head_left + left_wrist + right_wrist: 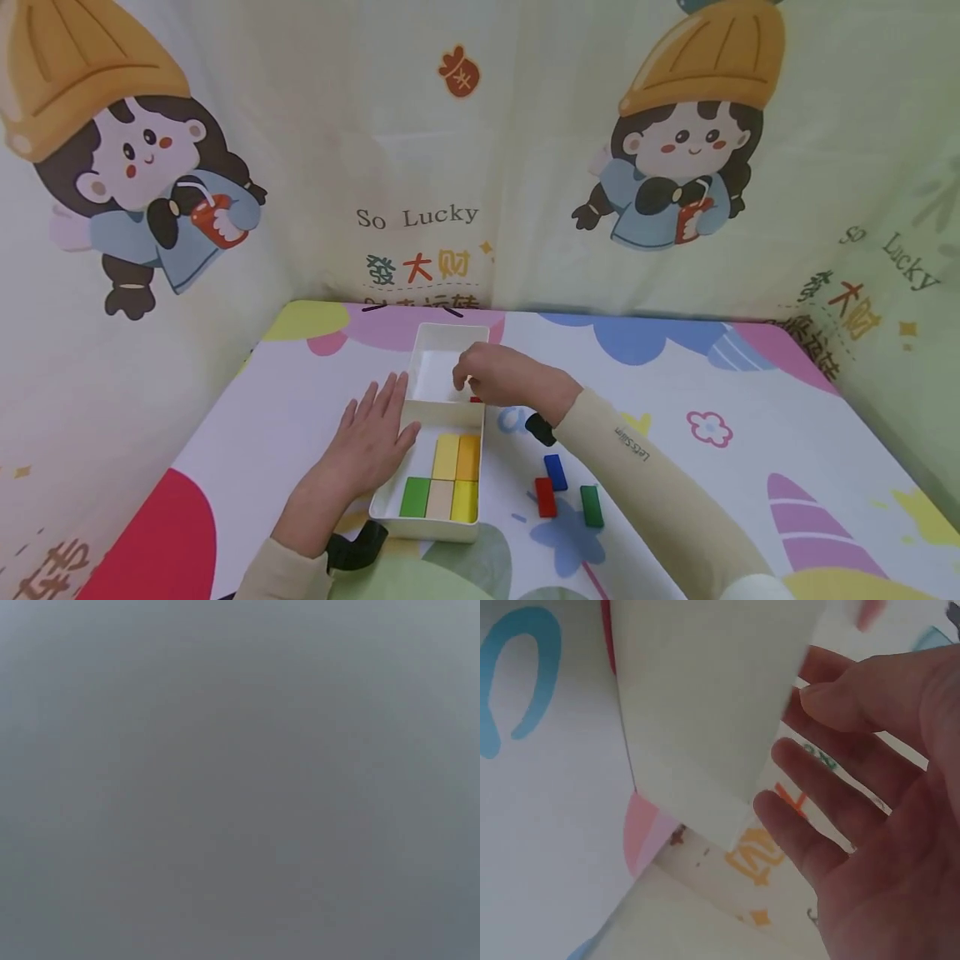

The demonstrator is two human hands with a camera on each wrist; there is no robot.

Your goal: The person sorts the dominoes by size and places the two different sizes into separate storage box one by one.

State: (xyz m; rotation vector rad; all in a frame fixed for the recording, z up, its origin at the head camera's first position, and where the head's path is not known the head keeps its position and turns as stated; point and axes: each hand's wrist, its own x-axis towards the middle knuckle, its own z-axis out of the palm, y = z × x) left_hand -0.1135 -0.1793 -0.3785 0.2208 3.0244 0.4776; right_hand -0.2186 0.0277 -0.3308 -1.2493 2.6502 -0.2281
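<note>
A white two-part box stands lengthwise on the table. My left hand lies flat with straight fingers along its left rim, thumb over the near part. My right hand reaches down over the right side of the far part, fingers loosely bent. Beneath it a small bit of a red block shows by the divider. In the right wrist view, the right hand has its fingertips right at the white box wall, with no block visible between them. The left wrist view is a grey blur.
Several wooden blocks, among them a green block and an orange block, lie in the near part. Right of the box are a blue block, a red block and a dark green block. A printed curtain closes the back.
</note>
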